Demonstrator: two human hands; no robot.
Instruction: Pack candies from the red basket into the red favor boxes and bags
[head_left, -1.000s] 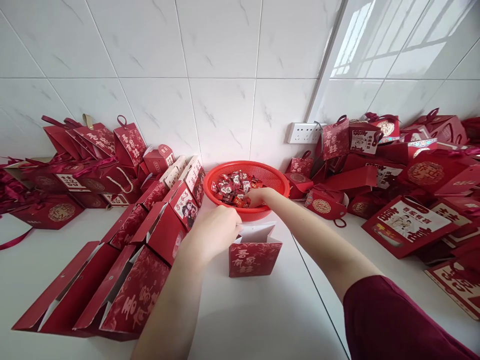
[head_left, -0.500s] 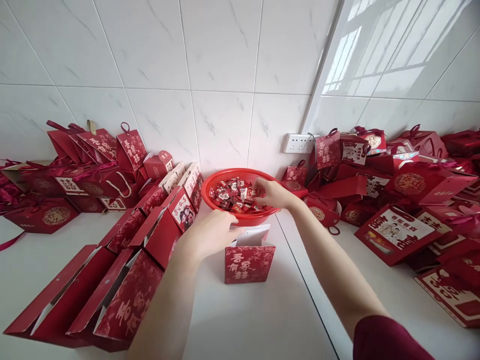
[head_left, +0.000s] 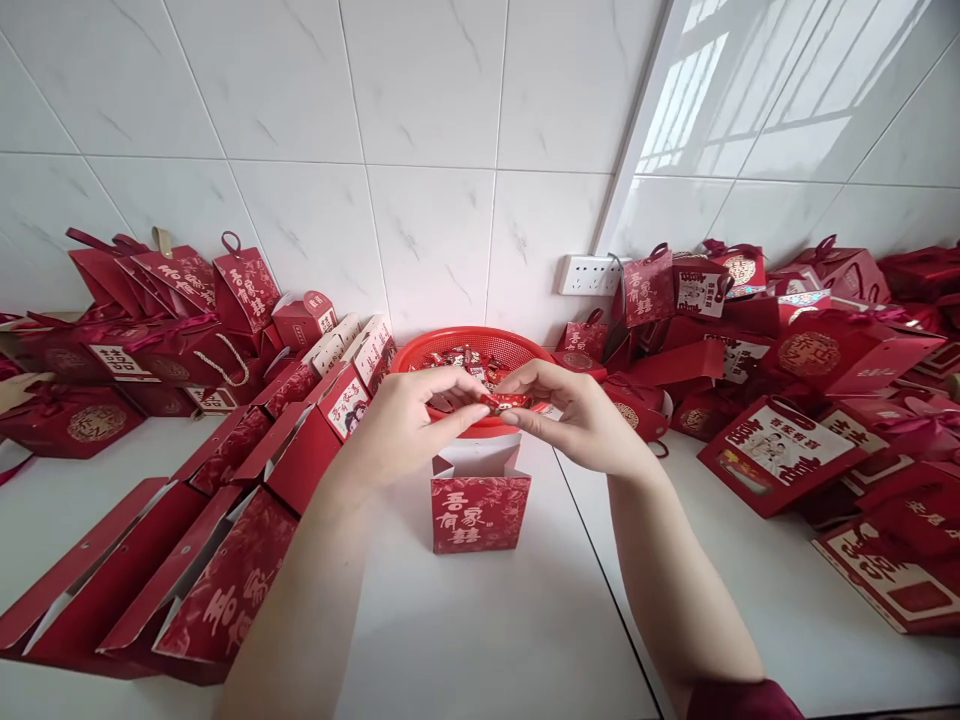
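Between my two hands, in front of the red basket, is a small red wrapped candy (head_left: 504, 403). My left hand (head_left: 431, 415) pinches its left end between thumb and fingers. My right hand (head_left: 566, 410) grips the right end the same way. Just below them a red paper gift box (head_left: 480, 513) with pale lettering stands upright on the table, its top open. The red plastic basket (head_left: 525, 352) holds many wrapped candies (head_left: 466, 360) and is partly hidden by my hands.
Rows of open red gift boxes (head_left: 225, 590) stand at the left, with finished-looking red boxes (head_left: 172, 365) behind. Piled red gift boxes (head_left: 825, 370) fill the right side. A white power socket (head_left: 589, 275) is on the tiled wall (head_left: 427, 240). A dark seam runs along the white table (head_left: 465, 640).
My right hand has come out of the basket with a candy, toward me. My left hand has risen from beside the gift box and now holds the candy too. The view has shifted slightly.
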